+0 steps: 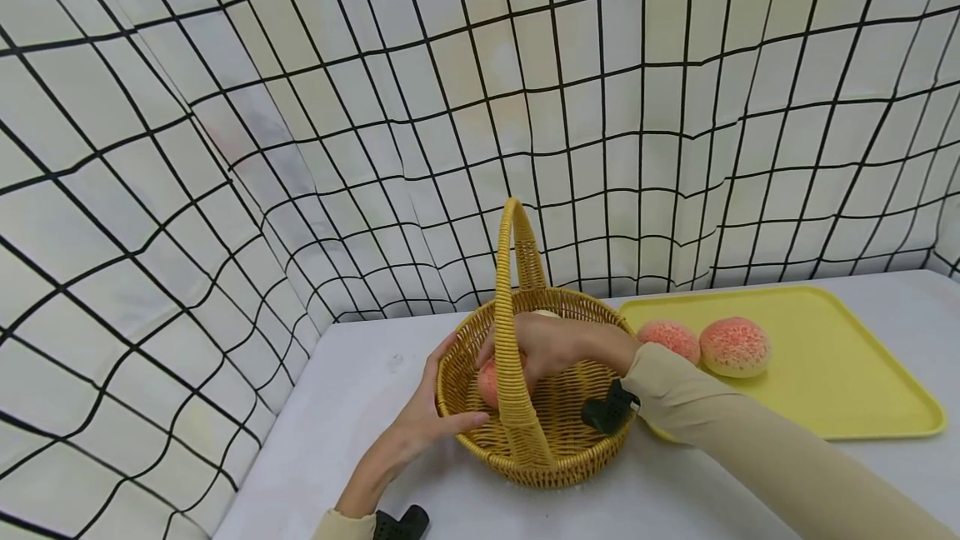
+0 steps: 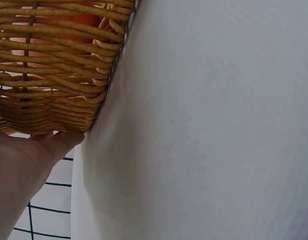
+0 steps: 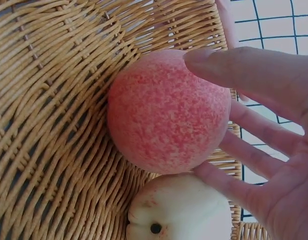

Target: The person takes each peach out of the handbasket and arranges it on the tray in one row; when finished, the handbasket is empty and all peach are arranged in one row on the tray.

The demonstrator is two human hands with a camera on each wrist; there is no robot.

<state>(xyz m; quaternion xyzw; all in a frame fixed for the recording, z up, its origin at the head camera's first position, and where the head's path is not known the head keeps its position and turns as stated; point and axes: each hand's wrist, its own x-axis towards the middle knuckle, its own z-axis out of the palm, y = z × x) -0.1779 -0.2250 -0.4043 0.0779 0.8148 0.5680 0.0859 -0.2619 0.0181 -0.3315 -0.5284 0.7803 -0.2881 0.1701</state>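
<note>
A wicker basket [image 1: 577, 467] with a tall arched handle stands on the table. My left hand [image 1: 423, 415] grips its left side, thumb over the rim and fingers along the outer wall. Inside, my right hand [image 1: 551, 344] holds a pink-red speckled peach [image 3: 166, 112] near the basket's left wall. The right wrist view shows the thumb on one side of that peach and the fingers at its other side. Right beside it in the basket lies a paler, cream-coloured peach [image 3: 181, 210] with a small dark spot. The handle partly covers the held peach in the head view.
To the right, a yellow tray [image 1: 847, 373] carries two more pink peaches, one [image 1: 671, 342] near the right sleeve and another [image 1: 735, 347] beside it. Behind the white table [image 1: 360, 382] hangs a white cloth with a black net [image 1: 465, 165].
</note>
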